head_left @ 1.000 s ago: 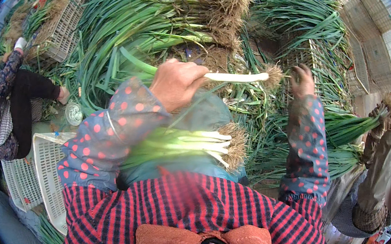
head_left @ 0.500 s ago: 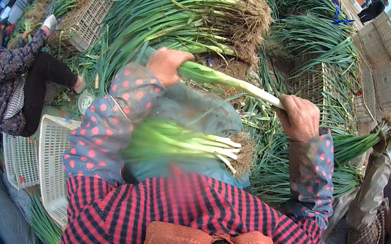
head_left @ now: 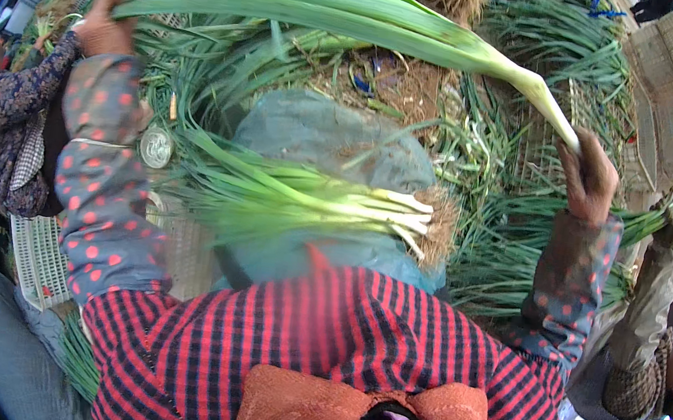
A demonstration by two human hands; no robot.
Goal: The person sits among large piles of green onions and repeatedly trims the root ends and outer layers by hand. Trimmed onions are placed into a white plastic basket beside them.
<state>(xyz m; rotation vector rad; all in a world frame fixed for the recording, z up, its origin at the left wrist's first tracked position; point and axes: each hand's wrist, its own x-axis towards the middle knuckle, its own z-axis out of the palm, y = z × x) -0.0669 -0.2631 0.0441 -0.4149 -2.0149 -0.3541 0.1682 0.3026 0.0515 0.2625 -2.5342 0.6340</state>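
Long leek spans left to right, left grip closed on its leaf ends, right grip clasping its white end, a leek bunch lying across the blue-green lap cover.

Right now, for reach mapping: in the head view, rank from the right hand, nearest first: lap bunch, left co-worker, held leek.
1. Held leek: in the right hand.
2. Lap bunch: middle.
3. Left co-worker: picture's left edge.
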